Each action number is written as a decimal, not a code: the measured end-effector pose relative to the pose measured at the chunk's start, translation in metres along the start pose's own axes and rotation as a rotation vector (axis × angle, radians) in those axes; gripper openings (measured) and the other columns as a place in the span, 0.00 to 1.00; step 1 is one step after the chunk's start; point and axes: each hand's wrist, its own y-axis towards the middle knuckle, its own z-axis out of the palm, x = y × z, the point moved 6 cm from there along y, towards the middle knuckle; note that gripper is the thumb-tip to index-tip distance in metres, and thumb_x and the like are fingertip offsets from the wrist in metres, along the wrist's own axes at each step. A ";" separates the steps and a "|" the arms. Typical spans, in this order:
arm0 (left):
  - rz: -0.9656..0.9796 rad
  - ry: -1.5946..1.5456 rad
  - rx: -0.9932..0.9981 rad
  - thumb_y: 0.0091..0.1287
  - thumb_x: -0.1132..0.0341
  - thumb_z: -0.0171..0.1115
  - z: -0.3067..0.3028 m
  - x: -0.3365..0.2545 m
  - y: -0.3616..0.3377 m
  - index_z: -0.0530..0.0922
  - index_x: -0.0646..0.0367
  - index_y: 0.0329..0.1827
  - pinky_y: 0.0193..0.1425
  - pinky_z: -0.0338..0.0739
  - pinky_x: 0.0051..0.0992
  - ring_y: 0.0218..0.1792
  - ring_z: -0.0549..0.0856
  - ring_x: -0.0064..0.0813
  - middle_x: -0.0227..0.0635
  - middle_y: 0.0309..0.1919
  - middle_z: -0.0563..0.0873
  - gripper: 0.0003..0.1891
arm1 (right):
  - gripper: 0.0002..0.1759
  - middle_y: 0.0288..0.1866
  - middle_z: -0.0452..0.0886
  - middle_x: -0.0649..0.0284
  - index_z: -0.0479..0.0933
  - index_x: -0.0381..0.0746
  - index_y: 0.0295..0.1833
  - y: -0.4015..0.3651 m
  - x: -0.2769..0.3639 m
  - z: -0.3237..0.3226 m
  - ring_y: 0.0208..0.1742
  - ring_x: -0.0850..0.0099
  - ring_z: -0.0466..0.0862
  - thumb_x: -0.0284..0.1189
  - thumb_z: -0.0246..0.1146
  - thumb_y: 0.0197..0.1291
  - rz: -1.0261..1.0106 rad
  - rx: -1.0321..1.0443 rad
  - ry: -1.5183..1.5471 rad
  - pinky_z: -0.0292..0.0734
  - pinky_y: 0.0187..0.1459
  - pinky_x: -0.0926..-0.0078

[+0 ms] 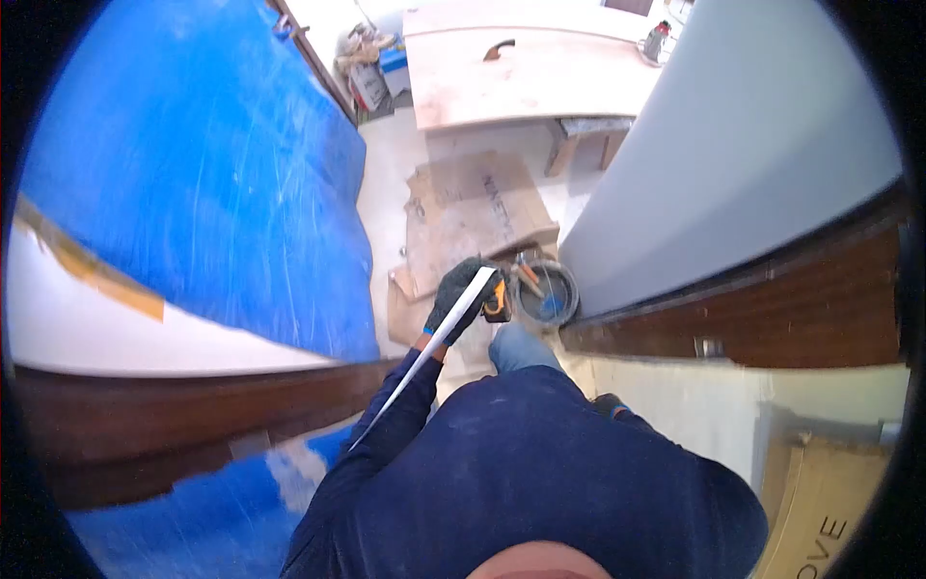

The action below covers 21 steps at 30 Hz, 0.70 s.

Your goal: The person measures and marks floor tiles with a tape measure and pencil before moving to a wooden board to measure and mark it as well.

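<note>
My left hand, in a dark glove, is held out in front of me with its fingers closed around what looks like a yellow-and-black tape measure. A long white strip starts at the top of that hand and runs back over my forearm, tapering toward my elbow. I cannot tell whether the strip is the tape's blade. Low at my right side is my right hand, gloved with a blue cuff; my body hides most of it, fingers included. A bucket with wooden-handled tools in it stands just beyond my left hand.
Flattened cardboard covers the floor ahead. Beyond it stands a worktable bearing a wooden-handled tool. Blue sheeting hangs on the left, a grey panel rises on the right, and dark wood frames flank me.
</note>
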 end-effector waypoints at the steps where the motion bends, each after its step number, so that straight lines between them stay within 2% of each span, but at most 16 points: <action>1: 0.023 0.017 -0.008 0.67 0.68 0.62 -0.008 -0.004 0.025 0.82 0.61 0.45 0.49 0.78 0.26 0.42 0.84 0.24 0.34 0.39 0.86 0.08 | 0.30 0.36 0.86 0.52 0.86 0.45 0.42 0.054 -0.004 0.004 0.41 0.57 0.86 0.59 0.52 0.61 -0.131 -0.073 -0.095 0.77 0.48 0.59; 2: 0.032 0.029 -0.013 0.67 0.68 0.62 -0.013 -0.006 0.044 0.82 0.61 0.45 0.49 0.78 0.26 0.42 0.84 0.24 0.34 0.39 0.86 0.08 | 0.29 0.38 0.86 0.51 0.86 0.45 0.42 0.112 -0.016 0.014 0.42 0.55 0.86 0.58 0.52 0.61 -0.253 -0.160 -0.200 0.77 0.48 0.58; 4: -0.005 0.036 -0.002 0.68 0.68 0.62 -0.023 0.002 0.083 0.81 0.61 0.45 0.49 0.78 0.26 0.42 0.84 0.25 0.34 0.39 0.86 0.08 | 0.27 0.42 0.86 0.51 0.85 0.45 0.44 0.112 0.041 -0.084 0.45 0.53 0.85 0.57 0.55 0.60 -0.118 -0.239 -0.152 0.76 0.50 0.59; 6: -0.232 -0.053 0.041 0.69 0.66 0.60 -0.020 0.038 0.129 0.81 0.61 0.45 0.51 0.78 0.26 0.42 0.83 0.25 0.34 0.39 0.86 0.08 | 0.28 0.34 0.86 0.50 0.85 0.43 0.38 0.131 0.071 -0.177 0.38 0.51 0.85 0.58 0.59 0.54 -0.116 -0.234 0.321 0.78 0.42 0.54; 8: -0.353 -0.284 0.034 0.68 0.68 0.60 -0.036 0.094 0.152 0.79 0.62 0.45 0.49 0.81 0.29 0.41 0.85 0.30 0.39 0.40 0.85 0.08 | 0.30 0.32 0.86 0.52 0.84 0.41 0.37 0.133 0.110 -0.246 0.36 0.53 0.86 0.59 0.58 0.56 -0.711 -0.871 -0.272 0.79 0.41 0.56; 9: -0.518 -0.554 -0.016 0.69 0.68 0.58 -0.034 0.104 0.160 0.79 0.61 0.44 0.47 0.83 0.31 0.39 0.85 0.30 0.38 0.39 0.85 0.07 | 0.31 0.31 0.86 0.52 0.84 0.40 0.37 0.143 0.113 -0.288 0.36 0.53 0.86 0.59 0.58 0.56 -0.481 -0.755 0.093 0.78 0.41 0.56; 10: -0.579 -0.635 -0.054 0.71 0.65 0.56 -0.036 0.123 0.170 0.79 0.59 0.41 0.45 0.83 0.31 0.38 0.85 0.30 0.36 0.37 0.85 0.07 | 0.31 0.31 0.85 0.51 0.84 0.39 0.37 0.135 0.128 -0.332 0.36 0.52 0.86 0.59 0.58 0.57 -0.244 -0.624 0.445 0.78 0.42 0.56; 11: -0.666 -0.723 -0.064 0.71 0.64 0.56 -0.038 0.147 0.183 0.78 0.57 0.39 0.44 0.82 0.31 0.37 0.85 0.30 0.35 0.35 0.84 0.07 | 0.31 0.31 0.85 0.51 0.84 0.39 0.37 0.125 0.143 -0.369 0.36 0.52 0.86 0.59 0.58 0.57 -0.230 -0.630 0.453 0.78 0.42 0.56; 12: -0.755 -0.809 -0.072 0.71 0.62 0.55 -0.039 0.166 0.196 0.78 0.55 0.38 0.43 0.82 0.31 0.36 0.85 0.29 0.34 0.34 0.84 0.08 | 0.31 0.32 0.85 0.49 0.84 0.38 0.37 0.124 0.148 -0.391 0.37 0.52 0.86 0.59 0.58 0.57 -0.095 -0.473 0.639 0.78 0.43 0.55; 13: -0.765 -0.807 -0.052 0.71 0.62 0.55 -0.039 0.177 0.217 0.78 0.55 0.38 0.43 0.82 0.31 0.36 0.85 0.29 0.34 0.34 0.84 0.08 | 0.31 0.32 0.85 0.47 0.84 0.37 0.37 0.133 0.145 -0.404 0.38 0.51 0.86 0.58 0.58 0.57 0.042 -0.310 0.824 0.77 0.45 0.55; 15: -0.906 -0.810 -0.056 0.70 0.60 0.55 -0.040 0.199 0.250 0.77 0.54 0.36 0.42 0.82 0.30 0.34 0.84 0.28 0.32 0.32 0.82 0.08 | 0.31 0.33 0.84 0.45 0.83 0.37 0.37 0.163 0.133 -0.422 0.39 0.50 0.85 0.58 0.58 0.58 0.034 -0.381 0.748 0.77 0.45 0.54; 17: -0.910 -0.791 -0.023 0.69 0.60 0.55 -0.045 0.216 0.292 0.77 0.54 0.36 0.43 0.81 0.30 0.36 0.83 0.27 0.32 0.34 0.82 0.08 | 0.31 0.36 0.84 0.44 0.83 0.35 0.38 0.201 0.117 -0.429 0.41 0.48 0.85 0.56 0.55 0.60 -0.007 -0.511 0.479 0.76 0.46 0.53; 19: -0.829 -0.819 0.098 0.69 0.61 0.55 -0.049 0.232 0.345 0.77 0.54 0.37 0.44 0.81 0.31 0.38 0.83 0.29 0.34 0.37 0.83 0.08 | 0.30 0.40 0.86 0.48 0.84 0.38 0.44 0.225 0.099 -0.419 0.40 0.56 0.87 0.56 0.64 0.54 0.139 -0.450 0.525 0.80 0.44 0.59; 21: -0.805 -0.726 0.122 0.68 0.61 0.56 -0.056 0.237 0.394 0.77 0.55 0.37 0.43 0.81 0.32 0.37 0.83 0.30 0.34 0.36 0.83 0.08 | 0.33 0.47 0.85 0.48 0.84 0.41 0.49 0.276 0.063 -0.373 0.50 0.54 0.84 0.59 0.61 0.53 0.200 -0.496 0.375 0.78 0.51 0.60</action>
